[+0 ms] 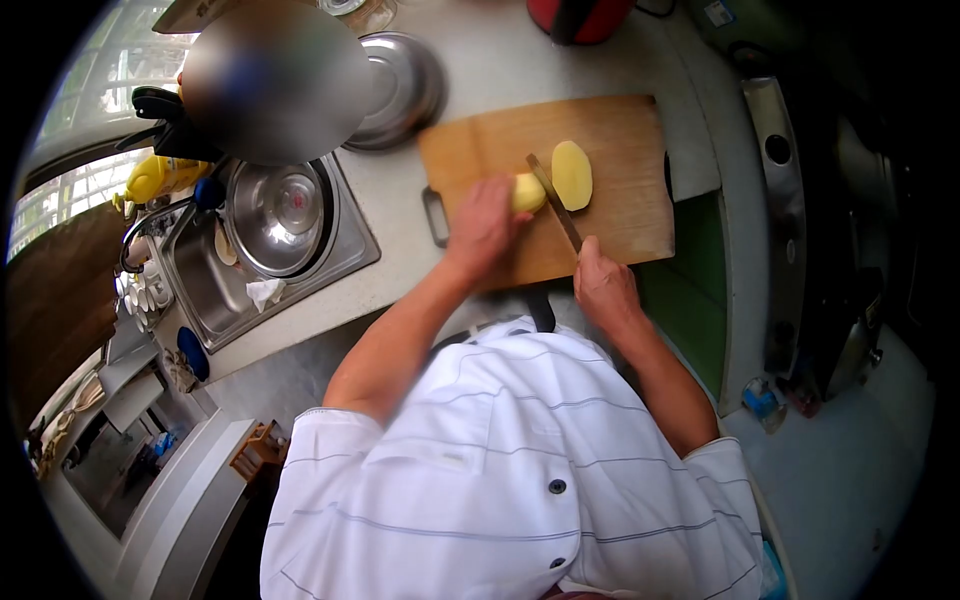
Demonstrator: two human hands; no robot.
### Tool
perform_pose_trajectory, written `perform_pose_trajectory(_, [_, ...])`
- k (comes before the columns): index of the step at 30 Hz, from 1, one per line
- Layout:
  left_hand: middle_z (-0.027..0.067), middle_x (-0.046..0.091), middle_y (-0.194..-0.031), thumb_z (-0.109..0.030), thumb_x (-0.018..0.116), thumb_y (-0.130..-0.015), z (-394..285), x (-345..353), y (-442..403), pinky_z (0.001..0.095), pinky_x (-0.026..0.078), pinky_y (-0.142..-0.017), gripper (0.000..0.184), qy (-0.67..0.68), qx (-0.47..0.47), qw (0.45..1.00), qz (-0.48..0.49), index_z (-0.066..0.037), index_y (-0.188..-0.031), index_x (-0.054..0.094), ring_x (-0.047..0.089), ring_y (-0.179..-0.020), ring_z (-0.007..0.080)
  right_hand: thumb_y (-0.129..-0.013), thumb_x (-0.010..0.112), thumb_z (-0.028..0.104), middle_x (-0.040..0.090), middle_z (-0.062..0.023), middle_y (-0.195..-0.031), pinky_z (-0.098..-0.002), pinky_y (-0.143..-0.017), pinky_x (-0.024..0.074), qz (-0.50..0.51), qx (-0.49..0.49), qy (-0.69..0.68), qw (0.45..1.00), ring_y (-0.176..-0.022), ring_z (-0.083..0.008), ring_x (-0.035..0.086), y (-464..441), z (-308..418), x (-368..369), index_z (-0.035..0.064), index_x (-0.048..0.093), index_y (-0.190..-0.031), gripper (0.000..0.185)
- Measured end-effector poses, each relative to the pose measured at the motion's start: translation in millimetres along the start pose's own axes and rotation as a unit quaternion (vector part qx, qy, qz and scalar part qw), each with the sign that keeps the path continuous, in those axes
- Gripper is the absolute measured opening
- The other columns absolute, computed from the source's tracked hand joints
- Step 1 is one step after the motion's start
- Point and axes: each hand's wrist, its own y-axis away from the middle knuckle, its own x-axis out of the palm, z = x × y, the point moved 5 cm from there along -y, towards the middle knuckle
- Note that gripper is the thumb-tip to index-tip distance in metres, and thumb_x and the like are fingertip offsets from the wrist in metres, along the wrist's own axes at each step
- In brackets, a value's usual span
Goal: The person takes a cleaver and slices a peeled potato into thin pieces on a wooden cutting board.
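On the wooden cutting board [620, 220] lies a peeled potato half [572, 175], its flat pale-yellow cut face up. Left of it is another peeled potato piece [527, 193], with my left hand [485, 225] closed over its left end. Between the two pieces stands the blade of a knife [556, 199], close against the right side of the held piece. The knife's handle is wrapped in my right hand [605, 283], near the board's front edge. My left fingers hide part of the held piece.
Left of the board is a sink [207, 290] with a steel bowl [275, 215] in it. A round metal lid or pan [395, 90] sits behind the board's left corner. A red appliance [580, 18] stands at the back.
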Motion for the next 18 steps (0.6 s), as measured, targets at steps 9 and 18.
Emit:
perform_pose_trajectory(9, [0.0249, 0.065, -0.125, -0.019, 0.080, -0.088, -1.0, -2.9, 0.3, 0.0487, 0.052, -0.098, 0.057, 0.011, 0.005, 1.000, -0.009, 0.006, -0.132, 0.054, 0.062, -0.110, 0.0436, -0.097, 0.056, 0.009, 0.067, -0.0288, -0.081, -0.0601, -0.069, 0.0548, -0.009, 0.008, -0.003, 1.000, -0.076, -0.0510, 0.068, 0.4, -2.1, 2.2, 0.0013, 0.046, -0.100, 0.013])
perform_pose_trajectory(18, [0.0252, 0.065, -0.125, -0.019, 0.081, -0.087, -0.3, -2.6, 1.5, 0.0480, 0.052, -0.098, 0.058, 0.016, -0.002, 1.000, -0.004, 0.006, -0.132, 0.054, 0.063, -0.111, 0.0438, -0.097, 0.056, 0.009, 0.067, -0.0284, -0.083, -0.0588, -0.067, 0.0551, -0.032, -0.002, -0.009, 0.999, -0.076, -0.0510, 0.068, 17.8, 8.3, -13.5, 0.0012, 0.046, -0.100, 0.013])
